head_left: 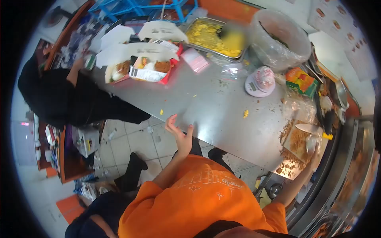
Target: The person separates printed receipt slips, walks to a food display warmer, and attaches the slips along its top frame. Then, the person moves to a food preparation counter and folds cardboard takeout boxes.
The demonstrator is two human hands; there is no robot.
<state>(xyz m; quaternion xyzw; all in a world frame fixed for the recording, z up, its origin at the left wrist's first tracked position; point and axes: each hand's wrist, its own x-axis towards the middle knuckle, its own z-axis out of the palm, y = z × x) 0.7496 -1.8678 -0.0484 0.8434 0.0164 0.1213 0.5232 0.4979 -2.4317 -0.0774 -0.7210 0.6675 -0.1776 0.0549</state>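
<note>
Over the table's near edge, my left hand [180, 137] is empty, its fingers spread apart. At the far right my right hand [315, 154] reaches onto a cutting board [297, 144] strewn with brown crumbs. Its fingers are around a small whitish, translucent object [312, 142], whose kind I cannot make out. Just beyond that lies a knife [308, 128] with a yellow-and-black handle. More brown crumbs [289, 168] surround the board.
Food boxes [149, 73] stand at the back left of the metal table [210, 103]. Behind are a tray of yellow food [210, 37], a plastic-lined tub [281, 39] and a scale [258, 85] bearing a wrapped bundle. A person in black [59, 95] stands left.
</note>
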